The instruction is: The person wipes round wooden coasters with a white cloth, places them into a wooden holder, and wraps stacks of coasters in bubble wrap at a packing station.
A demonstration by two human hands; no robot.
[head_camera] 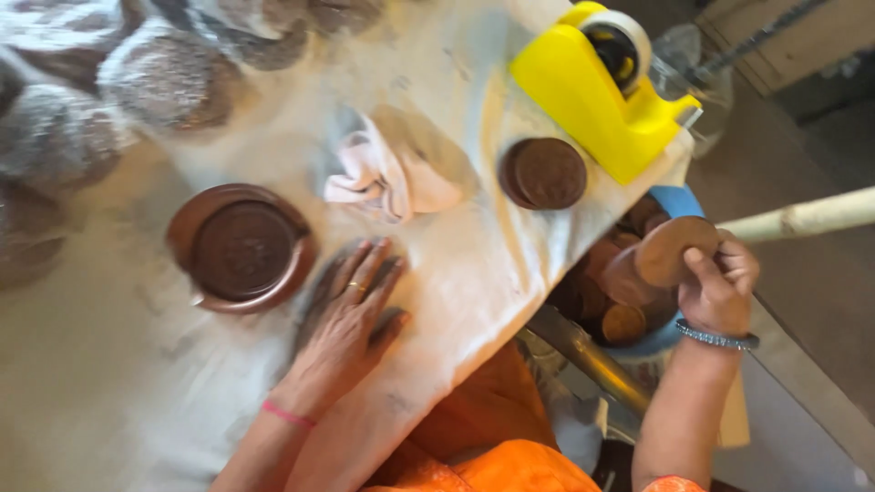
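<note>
My left hand (351,314) rests flat, fingers spread, on the white cloth-covered table (109,383), just right of a brown clay dish (241,248) that holds a round brown disc. My right hand (722,287) is off the table's right edge, gripping a thin round brown clay disc (673,248) over a blue tub (679,202) filled with several similar brown discs. A small stack of brown discs (545,173) lies on the table between the two hands.
A yellow tape dispenser (602,87) stands at the table's far right corner. A crumpled white-pink cloth (383,178) lies mid-table. Dusty round pieces (173,77) sit at the far left. A pale pole (807,214) and a metal bar (592,360) run beside the tub.
</note>
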